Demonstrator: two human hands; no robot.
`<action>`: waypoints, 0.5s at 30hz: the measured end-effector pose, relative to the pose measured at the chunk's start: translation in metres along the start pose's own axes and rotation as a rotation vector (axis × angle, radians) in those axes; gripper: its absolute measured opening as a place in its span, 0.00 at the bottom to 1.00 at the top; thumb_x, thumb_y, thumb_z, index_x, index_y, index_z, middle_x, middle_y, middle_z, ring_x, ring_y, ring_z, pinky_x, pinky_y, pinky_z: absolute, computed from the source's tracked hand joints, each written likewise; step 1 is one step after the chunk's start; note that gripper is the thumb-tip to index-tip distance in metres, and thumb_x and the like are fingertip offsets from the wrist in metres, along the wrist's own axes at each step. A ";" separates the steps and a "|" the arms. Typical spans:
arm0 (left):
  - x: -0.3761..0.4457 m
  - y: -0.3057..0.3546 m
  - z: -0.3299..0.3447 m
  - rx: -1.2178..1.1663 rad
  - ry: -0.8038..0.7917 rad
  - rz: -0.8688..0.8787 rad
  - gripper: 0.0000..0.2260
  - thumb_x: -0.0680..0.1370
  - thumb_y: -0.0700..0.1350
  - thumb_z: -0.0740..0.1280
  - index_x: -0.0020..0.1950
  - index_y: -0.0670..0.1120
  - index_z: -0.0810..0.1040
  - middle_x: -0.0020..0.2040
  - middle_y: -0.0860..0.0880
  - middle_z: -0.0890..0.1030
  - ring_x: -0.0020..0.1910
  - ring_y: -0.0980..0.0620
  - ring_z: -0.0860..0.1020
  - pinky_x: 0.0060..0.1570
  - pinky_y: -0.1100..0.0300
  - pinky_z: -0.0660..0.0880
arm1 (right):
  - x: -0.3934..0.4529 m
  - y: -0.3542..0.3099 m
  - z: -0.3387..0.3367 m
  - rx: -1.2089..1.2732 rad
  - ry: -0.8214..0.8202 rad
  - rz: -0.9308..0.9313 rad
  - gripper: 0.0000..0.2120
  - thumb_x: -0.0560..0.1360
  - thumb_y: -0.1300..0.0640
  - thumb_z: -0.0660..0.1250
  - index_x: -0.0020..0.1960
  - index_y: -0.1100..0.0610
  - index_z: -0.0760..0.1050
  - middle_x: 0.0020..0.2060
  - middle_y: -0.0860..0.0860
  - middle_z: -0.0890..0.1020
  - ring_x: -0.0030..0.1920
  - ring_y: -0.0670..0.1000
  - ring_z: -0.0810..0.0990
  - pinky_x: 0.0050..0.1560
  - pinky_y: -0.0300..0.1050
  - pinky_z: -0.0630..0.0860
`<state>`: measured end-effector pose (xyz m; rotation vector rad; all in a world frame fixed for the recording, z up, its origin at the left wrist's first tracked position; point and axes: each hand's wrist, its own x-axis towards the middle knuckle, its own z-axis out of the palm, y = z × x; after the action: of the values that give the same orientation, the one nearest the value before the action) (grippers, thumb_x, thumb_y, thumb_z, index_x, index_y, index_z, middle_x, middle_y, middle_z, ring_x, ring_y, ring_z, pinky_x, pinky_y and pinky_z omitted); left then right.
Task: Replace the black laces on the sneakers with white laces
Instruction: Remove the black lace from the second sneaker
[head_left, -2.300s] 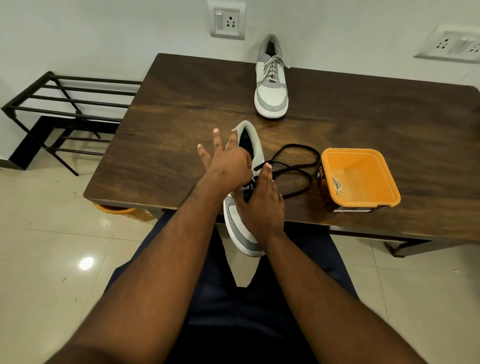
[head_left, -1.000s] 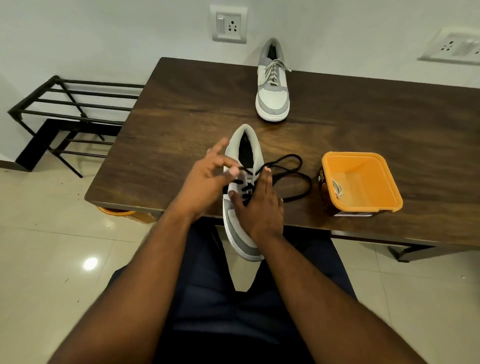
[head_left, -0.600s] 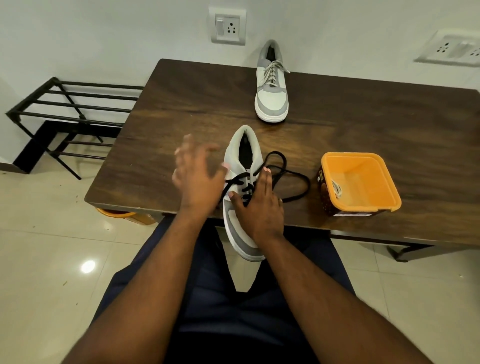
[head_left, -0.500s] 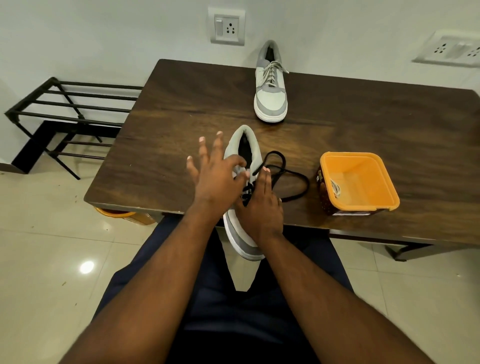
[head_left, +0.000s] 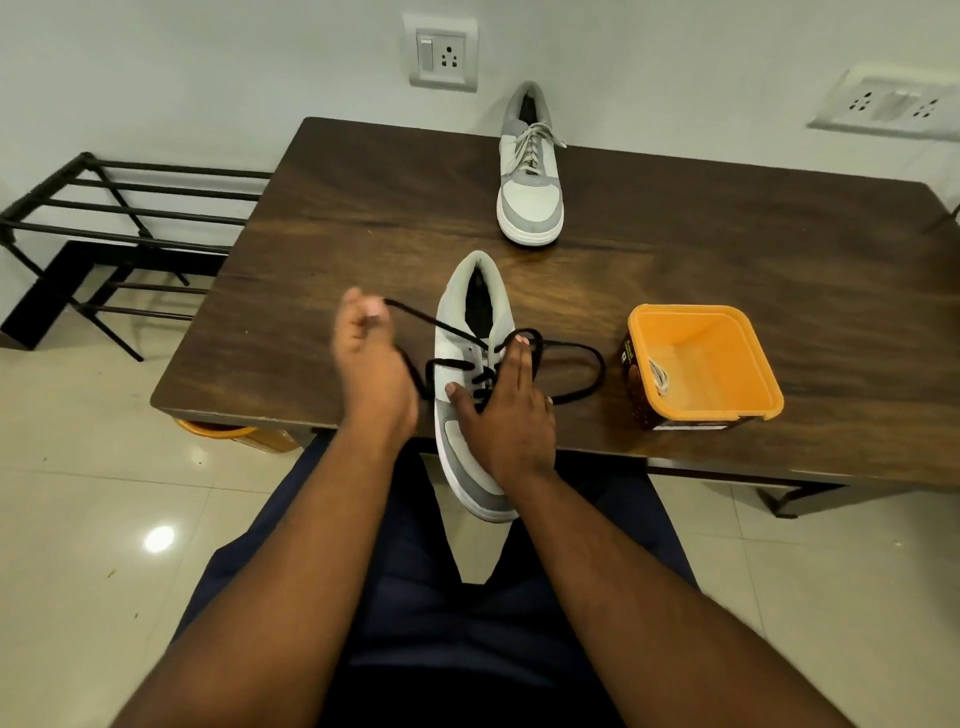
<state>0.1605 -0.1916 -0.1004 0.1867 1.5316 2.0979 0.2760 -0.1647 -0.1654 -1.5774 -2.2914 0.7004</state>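
Two hands at worktop (head_left: 322, 218) edge. Left hand (head_left: 371, 364) pinches black lace (head_left: 415, 316), strand drawn taut left of near sneaker (head_left: 470, 364). Right hand (head_left: 506, 410) lies flat on that sneaker, fingers straight, pressing it down; toe overhangs the edge. Right of it: lace loop, then orange tub (head_left: 748, 405) holding white lace (head_left: 658, 375). Beyond: second sneaker (head_left: 530, 202), white-laced.

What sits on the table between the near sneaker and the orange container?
In the head view, only a loop of the black lace lies between the near sneaker and the orange container, on the table.
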 end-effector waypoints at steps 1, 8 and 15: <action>0.009 0.002 -0.007 -0.092 0.142 -0.032 0.08 0.83 0.40 0.58 0.59 0.46 0.75 0.55 0.50 0.77 0.52 0.60 0.74 0.54 0.64 0.72 | -0.001 0.000 0.000 -0.001 0.011 -0.010 0.44 0.75 0.31 0.54 0.79 0.55 0.41 0.79 0.50 0.47 0.76 0.55 0.59 0.71 0.64 0.61; 0.020 -0.001 -0.028 0.439 0.231 0.200 0.05 0.79 0.41 0.65 0.52 0.50 0.75 0.69 0.43 0.69 0.66 0.50 0.71 0.57 0.74 0.68 | -0.002 0.001 0.002 -0.002 0.034 -0.023 0.44 0.75 0.32 0.56 0.79 0.56 0.42 0.79 0.51 0.49 0.75 0.56 0.60 0.71 0.63 0.62; -0.001 -0.009 0.010 1.457 -0.556 0.494 0.11 0.78 0.53 0.67 0.60 0.56 0.78 0.81 0.49 0.46 0.78 0.41 0.36 0.71 0.34 0.37 | 0.000 0.001 0.001 -0.063 0.011 0.012 0.44 0.76 0.33 0.56 0.79 0.55 0.40 0.79 0.50 0.47 0.75 0.54 0.61 0.73 0.67 0.51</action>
<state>0.1684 -0.1814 -0.1052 1.5836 2.3897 0.6009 0.2762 -0.1650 -0.1671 -1.6202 -2.3187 0.6266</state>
